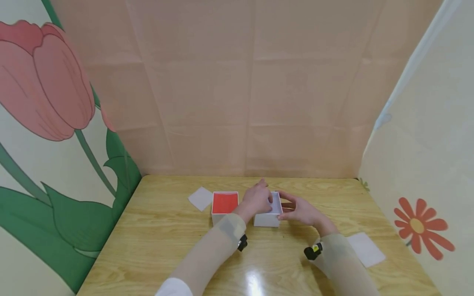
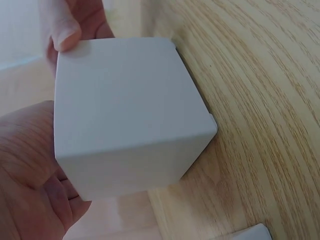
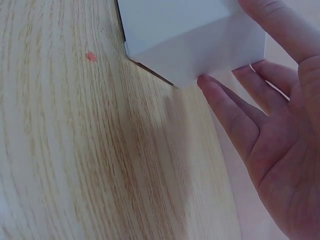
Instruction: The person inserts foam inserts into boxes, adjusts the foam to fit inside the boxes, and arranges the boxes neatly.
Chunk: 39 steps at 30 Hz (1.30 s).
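Observation:
In the head view a white open-topped box (image 1: 266,221) stands on the table between both hands; its inside looks pale. My left hand (image 1: 255,200) reaches over its left rim, with fingertips dipping inside. What those fingertips touch is hidden; the left wrist view shows its other fingers (image 2: 67,207) curled beside the box. From the right, my right hand (image 1: 301,210) holds the box, thumb (image 2: 67,37) at the front upper edge and fingers (image 3: 232,117) against the side. Left of it stands a second white box (image 1: 224,203) with a red surface inside.
A white square sheet (image 1: 201,198) lies behind and left of the red-filled box. Another white sheet (image 1: 366,248) lies at the right, partly behind the right forearm. A small red scrap (image 3: 91,56) is on the wooden table (image 1: 155,230). Fabric walls enclose the back and sides.

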{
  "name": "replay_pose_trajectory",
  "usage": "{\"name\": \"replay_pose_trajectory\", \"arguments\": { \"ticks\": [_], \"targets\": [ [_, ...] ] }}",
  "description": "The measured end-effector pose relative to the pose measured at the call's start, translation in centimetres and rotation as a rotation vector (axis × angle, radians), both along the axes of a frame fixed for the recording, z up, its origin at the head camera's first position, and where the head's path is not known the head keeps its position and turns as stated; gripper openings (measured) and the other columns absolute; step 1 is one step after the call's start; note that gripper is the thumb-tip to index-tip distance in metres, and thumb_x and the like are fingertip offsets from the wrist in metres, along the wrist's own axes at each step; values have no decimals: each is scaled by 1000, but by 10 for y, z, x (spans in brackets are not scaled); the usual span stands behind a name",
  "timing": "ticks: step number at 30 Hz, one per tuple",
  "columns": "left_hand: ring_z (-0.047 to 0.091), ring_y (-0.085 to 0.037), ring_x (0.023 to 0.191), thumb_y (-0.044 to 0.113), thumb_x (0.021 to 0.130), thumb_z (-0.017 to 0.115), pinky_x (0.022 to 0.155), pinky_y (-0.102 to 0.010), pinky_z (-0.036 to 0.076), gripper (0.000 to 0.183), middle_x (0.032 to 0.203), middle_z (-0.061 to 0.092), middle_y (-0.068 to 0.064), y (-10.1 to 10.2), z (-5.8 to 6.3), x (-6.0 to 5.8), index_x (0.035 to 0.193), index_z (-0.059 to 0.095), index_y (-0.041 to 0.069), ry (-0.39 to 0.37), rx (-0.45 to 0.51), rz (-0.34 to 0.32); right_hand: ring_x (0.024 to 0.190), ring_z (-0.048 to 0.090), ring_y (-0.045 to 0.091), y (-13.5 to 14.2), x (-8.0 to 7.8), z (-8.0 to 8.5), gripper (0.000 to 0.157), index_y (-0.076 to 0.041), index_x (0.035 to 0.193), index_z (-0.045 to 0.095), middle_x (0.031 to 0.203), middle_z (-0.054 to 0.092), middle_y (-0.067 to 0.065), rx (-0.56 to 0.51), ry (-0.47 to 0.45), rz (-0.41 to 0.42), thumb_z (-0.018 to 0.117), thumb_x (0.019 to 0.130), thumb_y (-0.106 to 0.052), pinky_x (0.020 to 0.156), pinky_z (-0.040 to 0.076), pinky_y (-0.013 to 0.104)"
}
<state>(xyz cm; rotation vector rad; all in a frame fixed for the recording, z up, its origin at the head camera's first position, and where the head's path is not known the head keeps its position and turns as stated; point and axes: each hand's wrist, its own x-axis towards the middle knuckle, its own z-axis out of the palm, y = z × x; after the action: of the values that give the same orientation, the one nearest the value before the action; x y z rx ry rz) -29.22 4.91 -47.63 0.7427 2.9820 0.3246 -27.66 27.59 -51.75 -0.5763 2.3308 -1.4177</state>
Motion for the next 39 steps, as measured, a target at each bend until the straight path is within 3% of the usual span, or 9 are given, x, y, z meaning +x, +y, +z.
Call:
{"name": "replay_pose_trajectory", "arguments": {
  "ticks": [12,15,22,28,34,39],
  "targets": [
    [45,-21,150,33,91,88,105,-33,54,16,162,50,-6,-5,3,-5,107,86,32,30,-17,2,145,49,46,1,1,-1,99,-14,169,32,172,32,17,9,2,-10,89,90,-29,110,51,49],
    [41,-21,153,33,92,87,107,-33,53,13,164,48,-7,-6,4,-6,105,86,32,42,-40,1,145,50,45,2,1,-1,99,-14,170,31,172,32,17,21,7,-19,89,91,-30,110,50,50],
    [40,-25,154,28,91,88,107,-38,53,8,165,46,-6,-6,2,-3,97,85,33,-18,-44,26,145,50,45,0,1,0,101,-11,170,28,172,32,17,38,9,-14,88,91,-31,110,51,49],
    [33,-25,158,30,92,87,111,-40,51,8,166,46,-5,-6,3,-3,99,86,33,-25,-39,23,146,49,45,0,2,0,101,-12,170,29,173,31,18,23,-1,-18,89,91,-30,111,50,50],
    [35,-22,157,35,93,86,109,-38,51,11,165,47,-3,-12,4,-2,104,86,35,-8,-7,4,145,49,45,1,-1,-2,101,-13,170,30,173,31,16,14,-6,-18,89,90,-29,110,51,49],
    [44,-22,151,37,94,85,109,-40,52,14,164,47,-3,-18,10,-1,107,86,33,-22,73,-5,145,50,45,2,-1,-2,101,-13,170,30,173,31,16,21,4,-11,90,90,-30,109,52,46]
  ]
}}
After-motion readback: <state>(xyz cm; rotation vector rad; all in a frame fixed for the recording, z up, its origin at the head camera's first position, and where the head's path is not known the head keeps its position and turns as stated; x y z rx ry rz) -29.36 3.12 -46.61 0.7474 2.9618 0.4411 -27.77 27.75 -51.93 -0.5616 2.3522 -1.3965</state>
